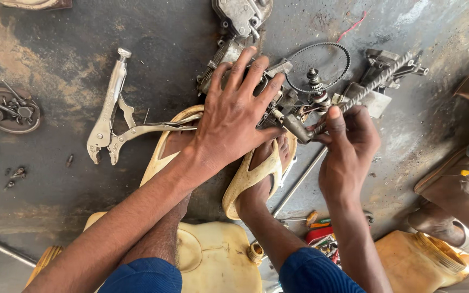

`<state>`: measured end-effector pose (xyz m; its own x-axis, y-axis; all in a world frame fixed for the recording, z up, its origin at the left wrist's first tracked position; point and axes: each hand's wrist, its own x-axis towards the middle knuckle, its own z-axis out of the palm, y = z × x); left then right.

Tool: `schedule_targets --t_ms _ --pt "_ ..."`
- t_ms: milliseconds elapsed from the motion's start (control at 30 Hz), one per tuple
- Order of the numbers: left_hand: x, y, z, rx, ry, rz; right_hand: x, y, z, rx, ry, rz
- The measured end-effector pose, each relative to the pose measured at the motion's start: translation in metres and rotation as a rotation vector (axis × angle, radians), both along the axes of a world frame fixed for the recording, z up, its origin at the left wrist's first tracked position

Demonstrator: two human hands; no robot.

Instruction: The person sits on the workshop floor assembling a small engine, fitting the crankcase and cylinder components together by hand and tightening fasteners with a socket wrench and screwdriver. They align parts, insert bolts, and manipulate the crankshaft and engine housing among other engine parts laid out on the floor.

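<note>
Right grip (348, 142) pinches threaded rod (373, 86); left hand (234, 116) presses metal assembly (278, 103).

- The left hand (233, 116) lies palm down, fingers spread wide and pointing away from the body, pressing flat.
- The left forearm runs in from the lower left, bare and stretched nearly straight.
- The right hand (348, 144) is curled, thumb raised and pointing up, fingers folded in a pinching grip.
- The right forearm rises from the lower edge, almost upright.
- Both feet sit in sandals beneath the left hand; the knees wear blue.
</note>
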<state>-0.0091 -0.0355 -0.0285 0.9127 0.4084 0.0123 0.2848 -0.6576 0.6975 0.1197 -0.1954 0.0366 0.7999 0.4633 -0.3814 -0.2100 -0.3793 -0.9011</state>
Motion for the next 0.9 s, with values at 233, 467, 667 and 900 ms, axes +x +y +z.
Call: schedule_targets --t_ms 233,467,667,900 --pt "0.0 0.001 0.003 -0.001 -0.017 -0.008 -0.015 0.006 -0.014 0.142 0.193 -0.155" --pt "-0.001 0.002 0.003 -0.003 -0.015 -0.013 -0.012 0.006 -0.023 0.135 0.241 -0.19" --pt "-0.002 0.003 0.001 0.0 -0.027 -0.03 -0.002 0.012 -0.019 0.066 0.244 -0.107" --pt "0.0 0.002 0.0 -0.004 -0.027 -0.026 -0.003 0.016 -0.02 0.104 0.341 -0.154"
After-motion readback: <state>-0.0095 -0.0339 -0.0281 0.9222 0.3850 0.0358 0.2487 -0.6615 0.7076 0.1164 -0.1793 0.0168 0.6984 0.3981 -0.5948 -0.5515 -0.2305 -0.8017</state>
